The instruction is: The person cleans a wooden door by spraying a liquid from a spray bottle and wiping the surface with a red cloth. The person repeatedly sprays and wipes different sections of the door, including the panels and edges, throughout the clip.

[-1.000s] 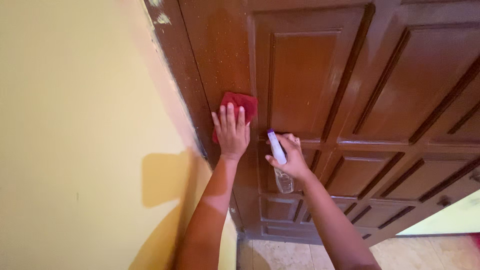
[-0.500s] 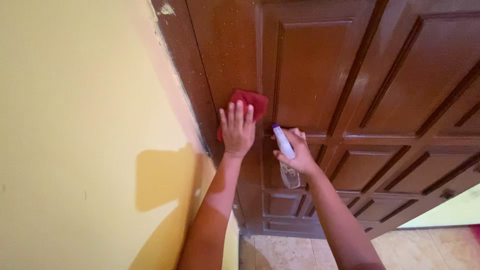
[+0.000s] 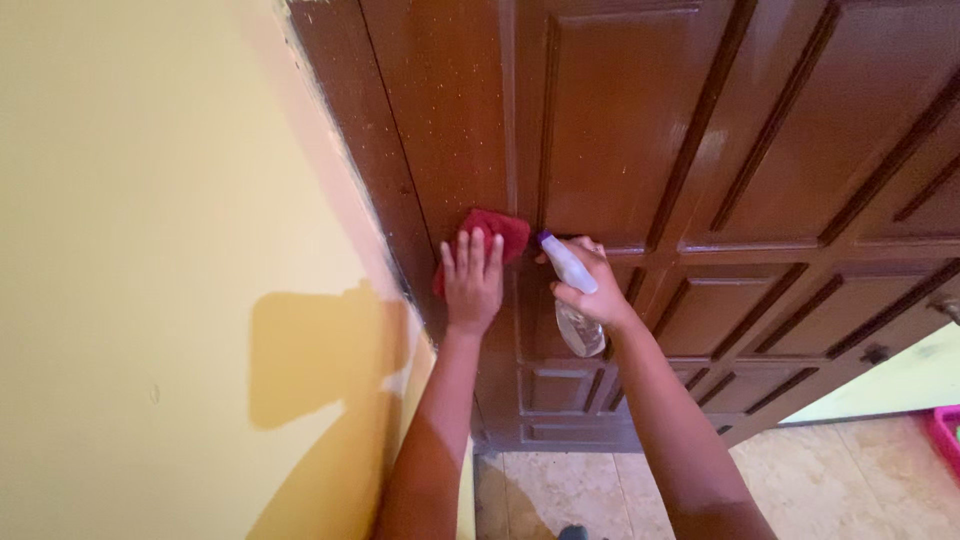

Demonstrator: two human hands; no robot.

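My left hand (image 3: 471, 281) presses a red cloth (image 3: 495, 233) flat against the left stile of a brown panelled wooden door (image 3: 700, 150), fingers spread over the cloth. My right hand (image 3: 592, 291) grips a small clear spray bottle (image 3: 572, 300) with a white head and purple nozzle tip, held close to the door just right of the cloth. Fine pale specks dot the wood above the cloth.
A yellow wall (image 3: 150, 250) fills the left, meeting the dark door frame (image 3: 350, 130). Beige floor tiles (image 3: 820, 480) lie below the door. A door handle (image 3: 945, 308) shows at the right edge, and a pink object (image 3: 945, 435) sits low right.
The left hand and red cloth have slid slightly down and right on the door. The right hand with the bottle stays beside it. The view has shifted a little.
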